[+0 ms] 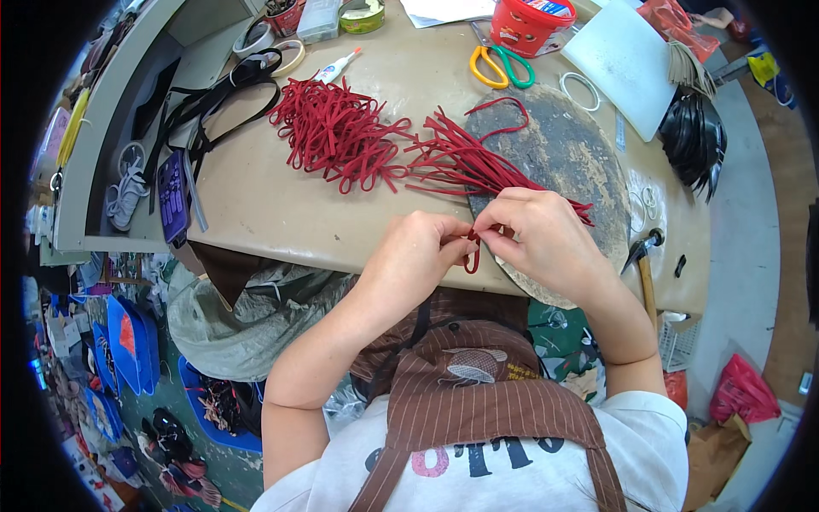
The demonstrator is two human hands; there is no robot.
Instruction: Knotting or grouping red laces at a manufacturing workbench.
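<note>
Close together at the table's front edge, both my hands pinch one thin dark-red strap, which hangs in a small loop between them. My left hand grips it from the left, thumb against fingers. From the right, my right hand holds it near the top of the loop. Behind my right hand lies a bundle of straight red straps, partly on a round dark worn board. A heap of looped red straps sits to the left of the bundle.
Scissors with yellow and green handles lie near a red tub. A hammer rests at the right edge. Black straps and a purple phone-like object are left; a white board is far right.
</note>
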